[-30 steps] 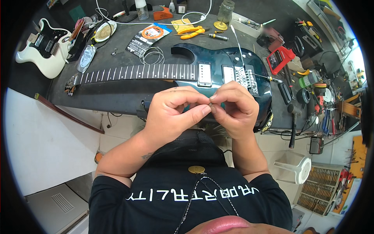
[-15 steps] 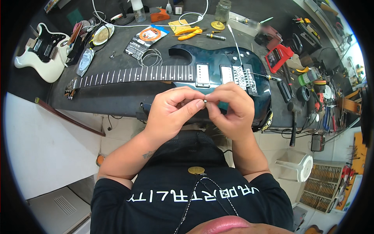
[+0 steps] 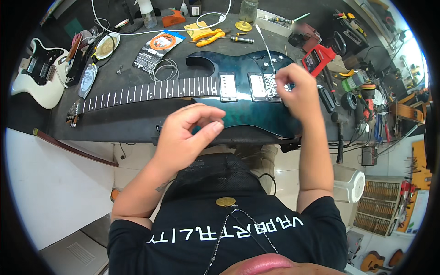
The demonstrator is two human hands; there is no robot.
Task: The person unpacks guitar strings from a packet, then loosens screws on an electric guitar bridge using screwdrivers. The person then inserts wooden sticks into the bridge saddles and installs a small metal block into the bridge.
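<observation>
A dark teal electric guitar (image 3: 243, 114) lies on its back on the bench, its neck (image 3: 151, 90) pointing left and no strings visible along it. My right hand (image 3: 300, 89) is at the metal bridge (image 3: 271, 86), with thumb and fingers curled together; whatever they pinch is hidden. In front of the guitar's lower edge hovers my left hand (image 3: 183, 135), thumb and forefinger apart with nothing seen between them. A thin white-tipped rod (image 3: 265, 46), seemingly the tremolo arm, slants up from the bridge. Two white pickups (image 3: 228, 87) sit left of the bridge.
Behind the guitar lie coiled strings (image 3: 165, 71), a string packet (image 3: 158, 48), yellow pliers (image 3: 211, 37) and a screwdriver (image 3: 242, 40). A red case (image 3: 317, 59) and a hammer (image 3: 339, 137) are to the right. A white guitar body (image 3: 41, 75) stands at the far left.
My hands, joined at the fingertips around a tiny shiny piece, have parted. The right went up and right to the bridge; the left opened and dropped slightly leftward. The view shifted a little.
</observation>
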